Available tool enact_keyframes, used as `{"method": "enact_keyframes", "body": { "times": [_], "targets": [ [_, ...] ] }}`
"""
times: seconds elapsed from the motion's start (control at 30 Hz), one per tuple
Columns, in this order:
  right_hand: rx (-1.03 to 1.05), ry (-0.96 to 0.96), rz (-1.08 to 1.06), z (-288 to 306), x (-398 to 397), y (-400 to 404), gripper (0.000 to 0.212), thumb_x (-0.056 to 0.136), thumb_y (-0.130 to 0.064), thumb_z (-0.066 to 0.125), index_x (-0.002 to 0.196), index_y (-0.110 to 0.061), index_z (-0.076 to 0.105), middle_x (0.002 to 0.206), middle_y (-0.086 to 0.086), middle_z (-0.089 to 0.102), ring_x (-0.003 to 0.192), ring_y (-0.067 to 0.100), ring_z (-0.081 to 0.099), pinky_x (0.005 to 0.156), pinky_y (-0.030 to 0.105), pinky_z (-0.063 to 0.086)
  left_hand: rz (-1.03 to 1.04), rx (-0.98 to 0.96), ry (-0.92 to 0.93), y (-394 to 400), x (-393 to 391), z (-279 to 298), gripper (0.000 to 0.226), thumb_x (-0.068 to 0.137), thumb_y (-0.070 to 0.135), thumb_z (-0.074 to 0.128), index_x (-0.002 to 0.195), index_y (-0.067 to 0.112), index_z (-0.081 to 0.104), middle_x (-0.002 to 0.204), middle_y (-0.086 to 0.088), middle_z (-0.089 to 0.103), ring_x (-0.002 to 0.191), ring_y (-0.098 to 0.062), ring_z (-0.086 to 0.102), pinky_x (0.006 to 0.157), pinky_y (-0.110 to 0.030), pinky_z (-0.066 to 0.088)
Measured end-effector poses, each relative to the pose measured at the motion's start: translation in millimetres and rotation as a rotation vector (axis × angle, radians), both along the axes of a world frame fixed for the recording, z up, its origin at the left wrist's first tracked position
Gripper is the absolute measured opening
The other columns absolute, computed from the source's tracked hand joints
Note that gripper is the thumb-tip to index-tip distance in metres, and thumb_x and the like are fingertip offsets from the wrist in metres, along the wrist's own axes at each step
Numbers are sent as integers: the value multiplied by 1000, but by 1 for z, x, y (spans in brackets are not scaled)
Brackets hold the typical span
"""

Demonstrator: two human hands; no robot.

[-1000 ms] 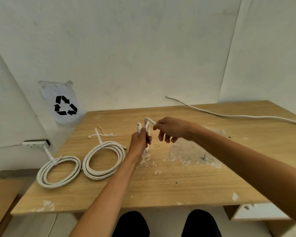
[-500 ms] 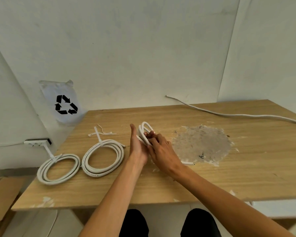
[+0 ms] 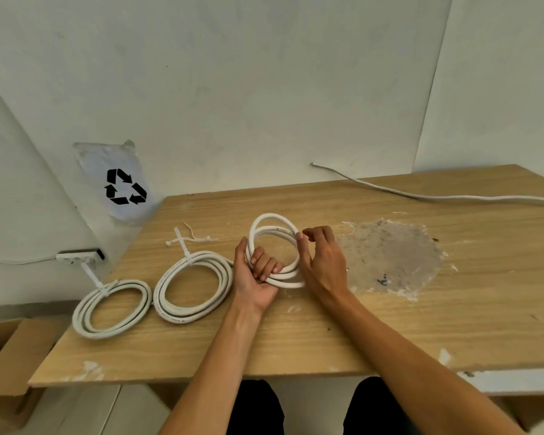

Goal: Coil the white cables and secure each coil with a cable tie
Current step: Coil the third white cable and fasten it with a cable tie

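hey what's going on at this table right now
A person is winding a white cable into a small coil: the left hand grips its loops and the right hand steadies the far side. Two finished coils, each cinched with a cable tie, lie to the left. Spare ties and another loose cable wait behind.

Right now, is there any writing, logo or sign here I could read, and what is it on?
No readable words anywhere.
Black recycling symbol of three chasing arrows, no text: on the plastic sheet taped to the wall.
Tiny dark print along the middle coil and the held coil: too small to read.
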State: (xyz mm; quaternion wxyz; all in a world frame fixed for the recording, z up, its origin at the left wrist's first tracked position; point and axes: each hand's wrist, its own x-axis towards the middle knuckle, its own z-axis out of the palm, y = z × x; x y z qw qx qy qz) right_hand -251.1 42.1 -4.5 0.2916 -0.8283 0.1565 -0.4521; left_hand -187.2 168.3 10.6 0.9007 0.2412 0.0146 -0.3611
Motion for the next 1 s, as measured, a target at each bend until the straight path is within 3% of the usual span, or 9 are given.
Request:
{"method": "enact_keyframes", "body": {
  "times": [0.1,0.2,0.33,0.47,0.57,0.67,0.8,0.9,1.0],
  "targets": [
    [-119,-169,52,4,12,-7,26,101,-28,53,102,-6,66,99,6,61,82,17,59,65,38,51,-7,-19,-66,1,5,12,57,94,46,53,46,20,35,33,6,23,30,-8,21,41,-23,29],
    [-297,-279,-187,1,20,-5,19,98,-24,61,101,-7,69,101,9,66,97,25,60,86,42,46,78,-16,-48,-3,16,16,58,93,45,52,43,20,35,32,6,22,28,-8,21,40,-22,28],
    [-254,-266,-378,-2,25,2,20,96,-26,64,111,-13,66,116,4,65,119,23,54,106,52,31,255,42,40,-10,33,24,55,90,42,52,43,21,34,33,7,20,29,-9,18,39,-21,23],
    [440,-150,-171,11,21,22,63,99,-34,55,151,-15,24,148,6,38,136,18,37,111,38,30,340,7,55,-14,52,41,52,90,41,51,46,22,33,35,7,21,30,-10,17,40,-20,23],
    [1040,-123,64,29,36,28,61,105,-36,35,155,-25,1,145,0,39,127,16,46,103,35,38,266,26,-8,-22,49,48,52,89,41,52,46,21,32,34,6,19,30,-11,16,41,-22,22],
    [1192,-101,168,42,44,13,61,104,-44,36,154,-30,4,152,10,39,119,23,60,100,50,51,161,22,-61,-21,41,42,56,91,41,50,43,21,32,33,6,19,29,-10,17,42,-23,24],
    [1279,19,364,44,36,5,92,83,-52,73,150,-20,19,128,13,58,87,26,75,80,48,61,0,139,-210,-15,30,33,59,95,44,50,43,20,35,34,6,22,31,-9,19,44,-24,24],
    [1190,63,424,33,32,1,54,87,-32,76,124,0,54,108,20,71,71,26,74,70,40,62,-89,236,-281,-10,23,31,60,97,44,48,44,20,35,33,5,21,31,-9,19,44,-25,24],
    [1075,155,430,16,29,-1,21,101,-18,57,103,2,64,86,17,75,57,19,66,59,31,56,-160,348,-336,-2,20,31,60,98,45,48,44,20,34,34,4,21,31,-10,20,44,-25,30]
  ]
}}
